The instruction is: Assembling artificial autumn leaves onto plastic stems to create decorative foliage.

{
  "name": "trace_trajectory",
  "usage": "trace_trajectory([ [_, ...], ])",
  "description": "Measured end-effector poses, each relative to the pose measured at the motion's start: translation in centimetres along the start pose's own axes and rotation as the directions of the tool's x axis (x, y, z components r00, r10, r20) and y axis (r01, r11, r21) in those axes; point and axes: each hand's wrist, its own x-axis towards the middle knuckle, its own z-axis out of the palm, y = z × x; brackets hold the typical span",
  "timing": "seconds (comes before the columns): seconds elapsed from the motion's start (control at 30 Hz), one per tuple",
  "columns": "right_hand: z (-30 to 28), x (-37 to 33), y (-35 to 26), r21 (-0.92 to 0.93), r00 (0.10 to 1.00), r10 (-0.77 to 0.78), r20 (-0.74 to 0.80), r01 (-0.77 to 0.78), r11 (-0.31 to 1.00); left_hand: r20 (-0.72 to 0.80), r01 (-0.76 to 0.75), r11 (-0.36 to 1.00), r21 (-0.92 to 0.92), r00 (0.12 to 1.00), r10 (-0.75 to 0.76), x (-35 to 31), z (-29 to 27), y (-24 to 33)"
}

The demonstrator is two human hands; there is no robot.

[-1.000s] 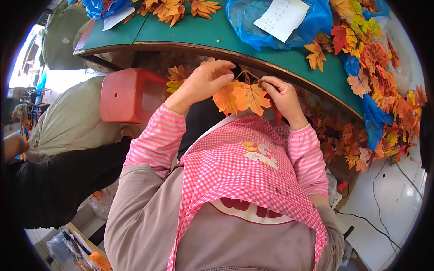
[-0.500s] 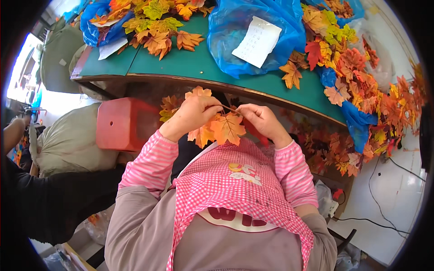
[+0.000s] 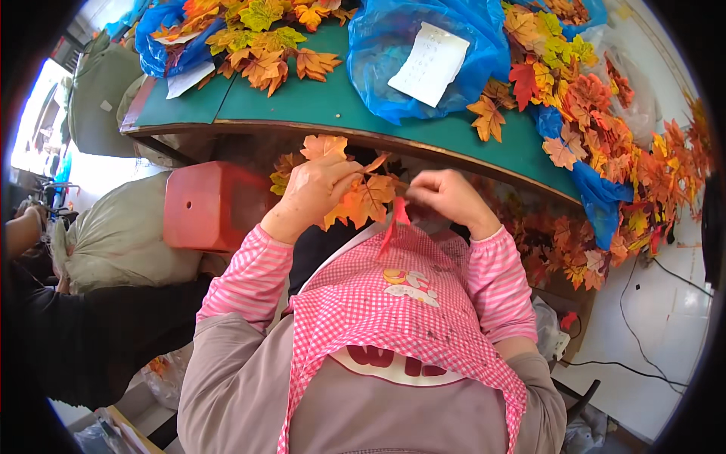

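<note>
Over my lap, my left hand (image 3: 316,186) is closed around the stem of an artificial maple leaf spray. Its orange leaves (image 3: 369,198) hang below and beside my fingers, and a paler leaf tops the hand. My right hand (image 3: 451,199) is closed just to the right, thumb and fingertips together near the thin brown stem. Those fingertips are slightly blurred, so what they pinch is hidden. A red leaf (image 3: 395,225) dangles between the hands, above the pink checked apron (image 3: 408,321).
Ahead is a green-topped table (image 3: 302,102) bearing a blue plastic bag (image 3: 370,72) with a white paper slip (image 3: 429,64). Autumn leaf sprays (image 3: 590,136) spill over its right edge. A red stool (image 3: 208,206) and a stuffed sack (image 3: 125,242) stand left, near another person's dark-clothed limb (image 3: 113,333).
My right hand has moved a little right and its fingers have curled. The left hand has turned slightly with the spray. The red leaf now shows further left, between the hands.
</note>
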Motion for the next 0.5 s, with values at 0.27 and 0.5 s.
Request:
trace_trajectory([
  [0.27, 0.7, -0.5, -2.3, -0.407, 0.860, -0.329, -0.391, 0.159, 0.900, -0.204, -0.053, 0.993, -0.108, 0.979, 0.030, 2.7, -1.3, 3.1],
  [0.5, 1.2, -1.0, -3.3, -0.155, 0.888, -0.260, -0.379, 0.217, 0.964, 0.031, -0.045, 0.972, -0.229, 0.998, 0.053, 3.5, 3.2, 4.1],
])
